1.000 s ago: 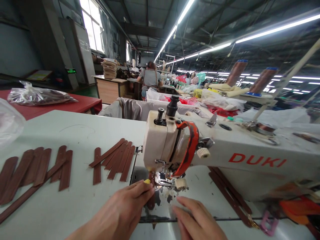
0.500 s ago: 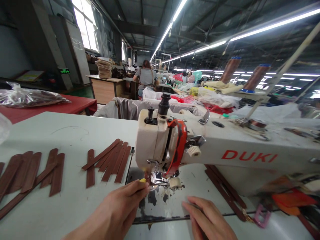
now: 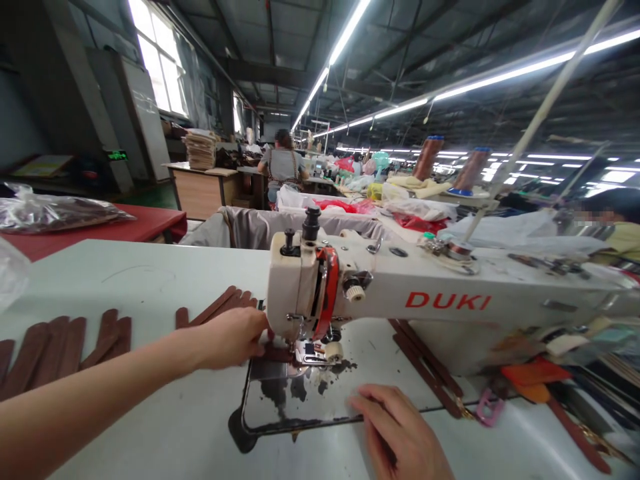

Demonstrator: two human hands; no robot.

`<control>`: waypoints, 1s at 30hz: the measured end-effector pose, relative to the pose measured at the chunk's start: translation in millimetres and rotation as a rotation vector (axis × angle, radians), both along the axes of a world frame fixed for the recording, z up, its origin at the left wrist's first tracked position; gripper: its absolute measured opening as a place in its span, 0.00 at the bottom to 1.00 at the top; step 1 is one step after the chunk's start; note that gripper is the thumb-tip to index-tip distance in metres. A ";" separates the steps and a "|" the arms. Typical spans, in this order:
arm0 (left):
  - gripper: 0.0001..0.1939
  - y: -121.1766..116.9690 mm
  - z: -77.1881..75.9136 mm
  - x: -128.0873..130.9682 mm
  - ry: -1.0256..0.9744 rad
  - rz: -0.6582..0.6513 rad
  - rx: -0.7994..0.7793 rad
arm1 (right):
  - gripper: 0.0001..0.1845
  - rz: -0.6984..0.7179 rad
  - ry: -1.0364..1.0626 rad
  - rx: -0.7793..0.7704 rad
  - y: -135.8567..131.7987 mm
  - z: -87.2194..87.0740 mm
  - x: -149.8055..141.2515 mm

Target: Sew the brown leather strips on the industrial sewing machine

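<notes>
Single view, camera on my head, facing forward and down over white worktable [image 3: 125, 280]. Close above cream DUKI sewing machine [image 3: 380, 293]; my left hand [image 3: 233, 337] and right hand [image 3: 400, 437] at bottom edge. Factory hall recedes far behind.

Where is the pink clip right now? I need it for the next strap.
In the head view, the pink clip lies on the white table, right of the right hand, at the near end of the brown straps below the sewing machine arm.
</notes>
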State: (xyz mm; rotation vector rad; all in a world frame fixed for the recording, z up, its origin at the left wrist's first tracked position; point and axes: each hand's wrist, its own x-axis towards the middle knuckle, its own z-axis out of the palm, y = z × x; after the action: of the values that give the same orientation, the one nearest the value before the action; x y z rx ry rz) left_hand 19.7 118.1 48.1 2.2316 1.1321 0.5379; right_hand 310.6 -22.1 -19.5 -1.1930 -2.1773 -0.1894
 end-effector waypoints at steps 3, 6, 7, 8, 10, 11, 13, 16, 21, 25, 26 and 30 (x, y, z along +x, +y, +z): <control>0.19 -34.2 -18.3 0.9 -0.001 0.070 -0.217 | 0.21 0.133 0.020 -0.002 -3.0 2.6 -22.9; 0.21 -57.4 -40.9 18.0 -0.051 0.155 -0.353 | 0.13 0.216 0.074 -0.025 0.1 3.8 -56.5; 0.20 -60.4 -46.3 25.0 -0.067 0.178 -0.375 | 0.11 0.242 0.083 -0.016 3.3 4.3 -66.2; 0.20 -61.2 -49.9 31.3 -0.080 0.198 -0.383 | 0.10 0.267 0.084 -0.002 7.2 4.9 -74.0; 0.17 -58.5 -51.6 39.7 -0.102 0.221 -0.351 | 0.15 0.313 0.064 0.037 15.7 5.8 -82.8; 0.17 -56.6 -50.4 41.2 -0.105 0.224 -0.310 | 0.17 0.322 0.045 0.051 19.4 5.8 -84.2; 0.14 -55.2 -47.3 39.3 -0.093 0.229 -0.185 | 0.20 0.325 0.016 0.074 24.5 4.4 -83.3; 0.10 -63.7 -48.8 30.6 -0.057 0.205 0.051 | 0.21 0.310 0.003 0.123 26.9 -0.4 -80.5; 0.23 -86.7 -58.9 24.1 -0.010 -0.101 0.809 | 0.24 0.297 0.037 0.165 28.4 -5.5 -82.9; 0.20 -89.3 -48.1 26.0 0.132 -0.133 0.850 | 0.23 0.298 0.059 0.172 31.0 -6.2 -84.1; 0.19 -88.6 -44.9 26.4 0.149 -0.139 0.842 | 0.23 0.294 0.064 0.177 31.6 -6.4 -84.1; 0.19 -86.9 -39.8 28.0 0.166 -0.144 0.860 | 0.24 0.291 0.083 0.216 33.5 -7.2 -84.0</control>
State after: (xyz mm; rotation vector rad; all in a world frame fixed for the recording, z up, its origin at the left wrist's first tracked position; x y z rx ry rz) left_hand 47.7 31.2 8.2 3.1060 0.8904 0.9163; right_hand 226.6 11.5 -26.7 -0.7431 -2.1649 -0.2391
